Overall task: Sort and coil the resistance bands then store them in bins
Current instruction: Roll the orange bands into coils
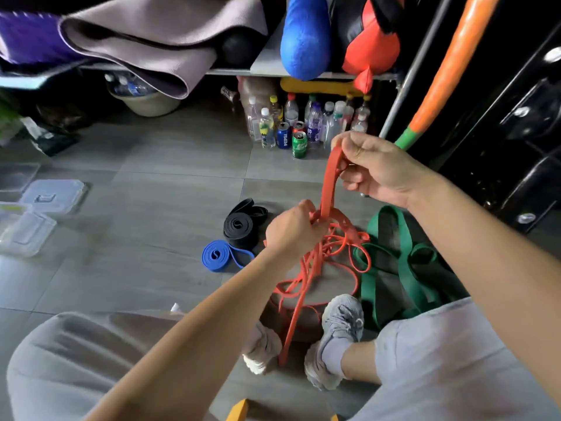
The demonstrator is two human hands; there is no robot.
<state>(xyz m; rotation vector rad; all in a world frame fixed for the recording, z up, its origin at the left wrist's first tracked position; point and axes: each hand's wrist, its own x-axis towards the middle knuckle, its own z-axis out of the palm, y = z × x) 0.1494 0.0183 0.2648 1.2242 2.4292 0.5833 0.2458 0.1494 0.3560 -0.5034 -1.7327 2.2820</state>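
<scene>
Fingers [352, 141] of the right hand [379, 171] are curled, pinching the top of a raised loop of the orange band [328, 183]. The left hand [291, 230] sits lower, its fingers closed round the same band where the loop runs down into the tangle. The rest of the orange band lies in a loose snarl on the tiled floor [167, 192], trailing near to the person's grey shoes [341, 320]. The green band [405, 265] lies uncoiled just right of it, strands overlapping the orange. Left of the tangle are the black band [239, 226] and the blue band [216, 255] — both coiled, side by side. Clear plastic bins [25, 230] sit well apart at the left edge. Bottles and cans [291, 126] stand clustered at the far side, under a shelf.
</scene>
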